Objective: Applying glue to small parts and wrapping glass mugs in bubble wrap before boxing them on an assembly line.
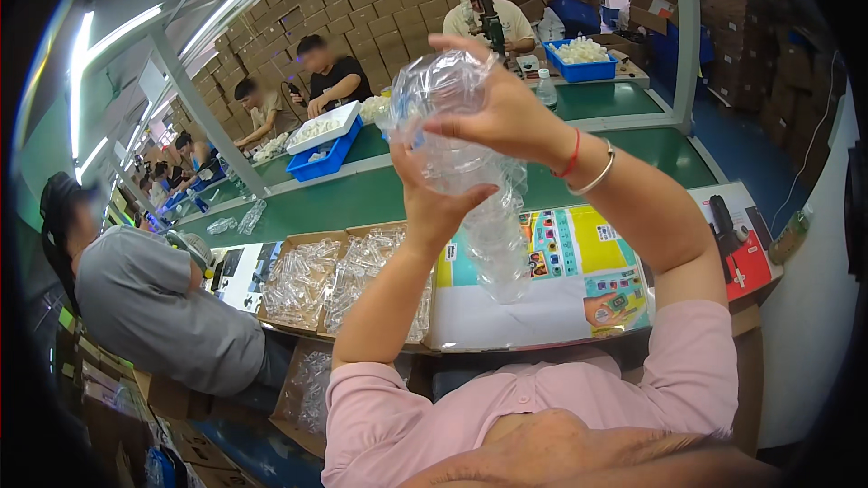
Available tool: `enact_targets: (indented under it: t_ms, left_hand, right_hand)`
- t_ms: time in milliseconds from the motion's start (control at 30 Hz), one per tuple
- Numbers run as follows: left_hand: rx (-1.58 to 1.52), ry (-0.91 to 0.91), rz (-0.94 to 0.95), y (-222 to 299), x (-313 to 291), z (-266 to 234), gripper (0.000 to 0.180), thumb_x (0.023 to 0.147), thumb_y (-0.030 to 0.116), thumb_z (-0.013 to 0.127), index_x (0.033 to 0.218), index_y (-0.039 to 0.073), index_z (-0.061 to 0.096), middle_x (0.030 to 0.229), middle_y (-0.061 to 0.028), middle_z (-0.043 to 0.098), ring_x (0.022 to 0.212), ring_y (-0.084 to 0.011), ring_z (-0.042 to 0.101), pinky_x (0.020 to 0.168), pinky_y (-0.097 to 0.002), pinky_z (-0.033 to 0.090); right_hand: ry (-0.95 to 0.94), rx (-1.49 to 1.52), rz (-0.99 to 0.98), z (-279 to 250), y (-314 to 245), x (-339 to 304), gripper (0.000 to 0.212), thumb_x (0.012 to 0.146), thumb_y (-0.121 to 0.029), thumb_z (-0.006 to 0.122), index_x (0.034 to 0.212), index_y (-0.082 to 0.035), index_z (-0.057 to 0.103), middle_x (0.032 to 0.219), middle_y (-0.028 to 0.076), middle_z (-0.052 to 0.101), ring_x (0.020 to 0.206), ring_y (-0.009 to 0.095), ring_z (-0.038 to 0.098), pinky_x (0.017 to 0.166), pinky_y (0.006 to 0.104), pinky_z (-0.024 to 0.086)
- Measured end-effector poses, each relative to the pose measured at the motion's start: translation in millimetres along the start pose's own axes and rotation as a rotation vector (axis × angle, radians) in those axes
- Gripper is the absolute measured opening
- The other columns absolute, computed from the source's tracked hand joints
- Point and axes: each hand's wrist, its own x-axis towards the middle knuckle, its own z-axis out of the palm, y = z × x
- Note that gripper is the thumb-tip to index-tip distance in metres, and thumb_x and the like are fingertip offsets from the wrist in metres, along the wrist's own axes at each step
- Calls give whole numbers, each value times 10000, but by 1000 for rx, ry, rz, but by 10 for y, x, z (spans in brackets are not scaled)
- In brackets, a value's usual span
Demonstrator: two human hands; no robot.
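In front of me stands a tall, tapering stack of clear plastic cup-like shells (493, 239), its lower end over the white sheet on the bench. My left hand (438, 185) curls around the upper part from the left, thumb toward the right. Near the top, my right hand (511, 117) grips the stack from the right side, fingers bent over the crinkled clear plastic. A red string and a pale bangle circle my right wrist. Glare and transparency hide where one shell ends and another begins.
Cardboard trays (303, 282) of small clear plastic parts sit left of the printed sheets (579, 244). Beyond runs a green conveyor (353, 183) with blue bins (583, 68). A person in grey (167, 298) sits close on my left. A dark tool (723, 221) lies at the right.
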Motion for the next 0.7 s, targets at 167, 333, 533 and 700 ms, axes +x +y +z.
enact_targets:
  t_ms: [167,333,533,700]
  left_hand:
    - [-451,-84,-290,-132,-144,130,1159,557,117,818,1361,86,-15,1213,-134,425,1095,-232,464,935,-366,385]
    - [-358,-187,-346,-230,-132,95,978,593,117,792,1345,74,169,1182,-127,453,1074,-226,482,928,-354,390]
    - [-504,-211,-328,-127,-8,63,972,600,119,785,1343,76,160,1165,-135,464,1070,-230,484,915,-352,399]
    - [-372,-262,-388,-68,133,52,866,623,119,775,1310,57,252,1094,-117,519,1035,-213,507,880,-325,417]
  right_hand:
    - [366,-673,-317,-662,-156,387,221,829,-70,561,1039,-133,585,1013,83,590,946,260,556,807,294,450]
    - [427,-551,-410,-1217,-120,75,204,841,-133,560,1022,-40,576,907,63,587,787,135,543,703,228,449]
    - [244,-263,335,-981,759,-1398,438,783,-200,649,1141,-20,472,1052,76,572,940,135,547,815,249,426]
    - [253,-210,489,-725,1074,-2612,399,809,-221,615,1138,-36,485,1071,72,526,984,157,509,855,264,398]
